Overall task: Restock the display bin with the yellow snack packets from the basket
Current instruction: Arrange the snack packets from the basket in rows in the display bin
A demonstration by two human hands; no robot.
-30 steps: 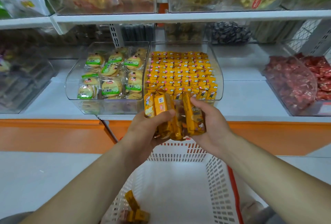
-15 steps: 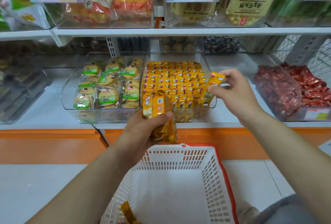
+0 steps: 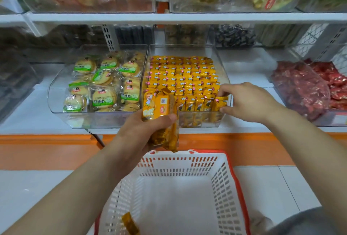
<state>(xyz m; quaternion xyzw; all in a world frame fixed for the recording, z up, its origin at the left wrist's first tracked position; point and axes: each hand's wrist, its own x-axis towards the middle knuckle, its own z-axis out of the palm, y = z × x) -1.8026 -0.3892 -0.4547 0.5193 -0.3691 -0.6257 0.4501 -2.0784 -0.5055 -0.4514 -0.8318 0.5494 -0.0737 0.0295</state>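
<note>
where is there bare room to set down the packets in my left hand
Bare shelf lies between the display bin and the red sweets bin, and left of the biscuit bin. The basket floor shows one loose packet. The display bin is crowded: packed rows, with the right hand pinching a yellow packet at its front right corner.

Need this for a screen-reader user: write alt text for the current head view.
A person's right hand pinches one yellow snack packet at the front right corner of a clear display bin full of them. The left hand grips a bundle of packets above a white basket holding one loose packet.
</note>
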